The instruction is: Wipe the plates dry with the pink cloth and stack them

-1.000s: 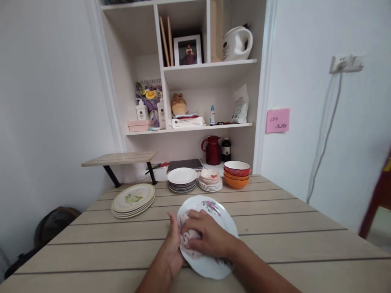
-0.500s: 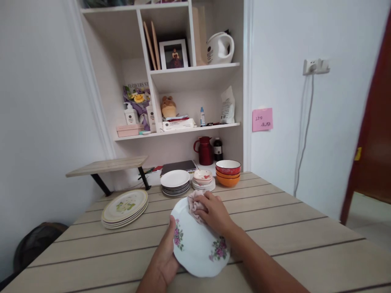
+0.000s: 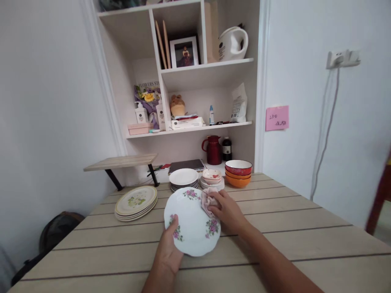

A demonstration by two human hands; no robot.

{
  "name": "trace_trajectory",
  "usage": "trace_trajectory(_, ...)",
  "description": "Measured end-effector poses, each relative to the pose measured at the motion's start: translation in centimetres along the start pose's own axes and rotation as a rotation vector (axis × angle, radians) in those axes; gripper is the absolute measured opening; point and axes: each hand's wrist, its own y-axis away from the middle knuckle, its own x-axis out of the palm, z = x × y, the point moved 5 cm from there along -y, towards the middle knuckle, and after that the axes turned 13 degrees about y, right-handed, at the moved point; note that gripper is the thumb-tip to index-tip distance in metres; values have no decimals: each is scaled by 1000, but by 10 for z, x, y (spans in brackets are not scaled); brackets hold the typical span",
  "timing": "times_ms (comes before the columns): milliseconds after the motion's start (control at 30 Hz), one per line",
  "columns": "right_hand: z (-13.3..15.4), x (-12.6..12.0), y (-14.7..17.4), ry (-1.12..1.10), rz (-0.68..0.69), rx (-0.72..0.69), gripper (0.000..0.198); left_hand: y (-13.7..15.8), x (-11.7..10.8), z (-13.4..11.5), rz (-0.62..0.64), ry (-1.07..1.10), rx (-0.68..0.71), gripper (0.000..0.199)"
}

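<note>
A white plate [image 3: 194, 221] with scalloped edge and pink flower sprays is held tilted above the table. My left hand [image 3: 171, 246] grips its lower left side, thumb on the front and the other fingers hidden behind. In my right hand [image 3: 227, 211] is a bunched pale pink cloth [image 3: 209, 201], pressed against the plate's upper right rim. Behind the plate stand a stack of round plates [image 3: 183, 176] with a white one on top and small dishes [image 3: 211, 176]. To the left lies a stack of yellow-rimmed plates [image 3: 136, 201].
Several bowls [image 3: 238, 179], red over orange, are stacked at the table's back right. A small raised wooden shelf [image 3: 122, 161] stands at the back left. Beyond are a red jug [image 3: 214, 150], a dark bottle [image 3: 226, 149] and a wall shelf [image 3: 207, 69]. The table [image 3: 290, 240] has slatted boards.
The cloth has moved from the plate's upper face to its upper right rim, uncovering a top flower spray. The plate is raised slightly in view. The camera view has shifted left.
</note>
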Motion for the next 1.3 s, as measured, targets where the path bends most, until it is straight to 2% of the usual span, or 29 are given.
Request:
trace_trajectory(267, 8, 3, 3, -23, 50, -43, 33, -9, -10, -1, 78, 128, 24, 48)
trace_trajectory(433, 30, 0, 15, -8, 153, -206, 26, -9, -12, -11, 80, 144, 91, 41)
trace_trajectory(567, 56, -4, 34, -12, 198, -348, 25, -4, -8, -10, 83, 93, 43, 37)
trace_trajectory(700, 81, -1, 48, -45, 275, -494, 26, 0, 0, 2, 116, 40, -51, 41)
trace_trajectory(767, 83, 2, 47, -44, 259, -476, 28, 0, 5, 13, 158, 25, -148, 42)
trace_trajectory(867, 73, 4, 37, -6, 179, -348, 31, 1, 11, 26, 189, 0, -251, 43)
trace_trajectory(1000, 50, 0, 19, 68, 66, -141, 34, 1, 13, 32, 175, -18, -275, 46)
trace_trajectory(1100, 36, -5, 10, 119, 36, -8, 35, 1, 13, 31, 157, -13, -252, 47)
trace_trajectory(1200, 28, -7, 8, 189, 80, 4, 30, 0, 10, 27, 146, 15, -222, 49)
trace_trajectory(1300, 24, -4, 12, 219, 208, -94, 26, -3, 5, 19, 148, 62, -166, 53)
